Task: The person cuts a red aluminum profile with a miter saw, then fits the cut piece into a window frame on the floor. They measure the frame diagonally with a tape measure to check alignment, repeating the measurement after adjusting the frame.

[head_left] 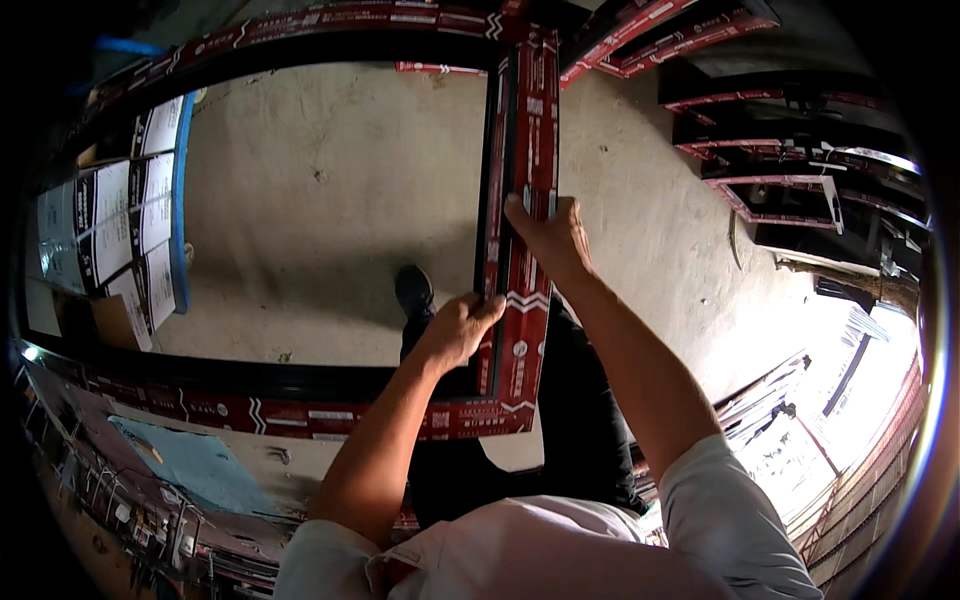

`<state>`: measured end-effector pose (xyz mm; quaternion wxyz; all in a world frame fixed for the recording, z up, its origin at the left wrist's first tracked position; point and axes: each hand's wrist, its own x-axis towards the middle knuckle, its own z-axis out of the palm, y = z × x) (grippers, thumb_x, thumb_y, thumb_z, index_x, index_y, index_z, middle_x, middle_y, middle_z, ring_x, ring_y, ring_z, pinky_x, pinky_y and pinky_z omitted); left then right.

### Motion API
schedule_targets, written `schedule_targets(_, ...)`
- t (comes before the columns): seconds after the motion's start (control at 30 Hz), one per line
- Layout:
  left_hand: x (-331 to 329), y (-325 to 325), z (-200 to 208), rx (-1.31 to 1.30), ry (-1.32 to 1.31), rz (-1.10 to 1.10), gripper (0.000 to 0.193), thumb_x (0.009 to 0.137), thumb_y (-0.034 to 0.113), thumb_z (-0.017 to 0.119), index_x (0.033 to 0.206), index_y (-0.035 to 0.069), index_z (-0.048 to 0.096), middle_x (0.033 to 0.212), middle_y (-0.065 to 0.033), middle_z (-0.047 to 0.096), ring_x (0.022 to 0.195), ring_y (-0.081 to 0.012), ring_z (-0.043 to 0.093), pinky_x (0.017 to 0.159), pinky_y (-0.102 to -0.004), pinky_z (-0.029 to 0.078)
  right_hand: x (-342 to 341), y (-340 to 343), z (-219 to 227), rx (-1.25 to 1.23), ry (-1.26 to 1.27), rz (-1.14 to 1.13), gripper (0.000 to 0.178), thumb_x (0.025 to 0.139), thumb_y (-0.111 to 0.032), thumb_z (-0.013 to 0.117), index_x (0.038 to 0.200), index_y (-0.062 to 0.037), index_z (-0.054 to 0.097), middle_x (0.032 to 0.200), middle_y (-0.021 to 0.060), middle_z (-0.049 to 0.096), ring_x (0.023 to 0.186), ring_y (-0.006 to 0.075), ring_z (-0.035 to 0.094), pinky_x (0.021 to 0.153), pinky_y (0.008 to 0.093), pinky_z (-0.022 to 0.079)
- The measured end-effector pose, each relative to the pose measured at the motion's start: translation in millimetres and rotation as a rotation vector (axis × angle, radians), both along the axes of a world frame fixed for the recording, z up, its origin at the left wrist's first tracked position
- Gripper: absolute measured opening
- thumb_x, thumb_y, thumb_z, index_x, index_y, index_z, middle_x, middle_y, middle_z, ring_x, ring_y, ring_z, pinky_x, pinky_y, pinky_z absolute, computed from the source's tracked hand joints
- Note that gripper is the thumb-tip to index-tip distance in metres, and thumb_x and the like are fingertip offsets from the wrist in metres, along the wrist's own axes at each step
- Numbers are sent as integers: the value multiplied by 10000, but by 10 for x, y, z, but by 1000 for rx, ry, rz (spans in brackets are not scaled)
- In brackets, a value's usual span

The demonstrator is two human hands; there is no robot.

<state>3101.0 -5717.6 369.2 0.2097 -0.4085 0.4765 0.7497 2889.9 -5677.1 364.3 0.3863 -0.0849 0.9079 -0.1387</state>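
Observation:
A large rectangular window frame [535, 130], black on its inner profile and wrapped in red printed film, spans the left and middle of the view. Both of my hands are on its right-hand side piece. My left hand [458, 332] is closed round the inner edge near the lower right corner, its thumb lying on top and its fingers mostly hidden underneath. Farther up, my right hand [556, 238] grips across the same piece, thumb toward the inner edge and fingers over the outer edge. Through the opening I see concrete floor and my dark shoe [413, 290].
White cartons [112, 205] are stacked beside a blue edge [182, 200] at the left. More red-wrapped frames [780, 200] stand at the right, others [660, 40] at the top. A pale blue sheet [195, 465] lies lower left. Long strips [770, 390] lie in bright light lower right.

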Motion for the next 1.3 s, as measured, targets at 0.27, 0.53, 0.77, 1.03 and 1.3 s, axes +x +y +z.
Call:
schedule_targets(0.27, 24, -34, 24, -9, 16, 4, 559, 1038, 533, 634, 938, -17, 645, 692, -58, 539, 651, -152, 497, 626, -339, 440, -1096, -1134, -760, 36, 150, 64, 1071, 709, -688, 819, 1325, 117, 473, 1302, 276, 643, 1220, 394, 656, 1027, 465, 539)
schedule_targets(0.53, 35, -48, -76, 135, -154, -4, 504, 1013, 532, 680, 1069, 32, 709, 855, -7, 651, 804, -121, 549, 736, -327, 485, -1581, -1610, -964, 36, 95, 102, 1315, 670, -781, 804, 1446, 179, 351, 1353, 285, 629, 1257, 357, 646, 1044, 412, 527)
schedule_targets(0.77, -67, -142, -12, 220, -245, -40, 518, 991, 521, 709, 1196, 47, 734, 978, -15, 714, 932, -124, 595, 885, -337, 520, -1683, -1660, -884, 86, -29, 127, 1332, 687, -796, 768, 1457, 181, 293, 1363, 292, 621, 1266, 365, 646, 1051, 413, 525)
schedule_targets(1.03, -151, -226, -95, 234, -202, 20, 446, 1027, 478, 683, 1049, 32, 689, 852, 6, 618, 807, -116, 532, 758, -307, 471, -1696, -1697, -797, 70, -36, 125, 1199, 709, -773, 749, 1367, 156, 372, 1301, 309, 639, 1232, 391, 659, 1039, 433, 526)
schedule_targets(1.3, -1229, -1041, -755, 79, -58, 221, 588, 1023, 548, 649, 1219, -5, 684, 1017, -28, 688, 978, -149, 586, 910, -339, 497, -1747, -1739, -952, 52, 67, 141, 1196, 696, -775, 755, 1354, 149, 377, 1274, 315, 657, 1216, 407, 667, 1032, 453, 526)
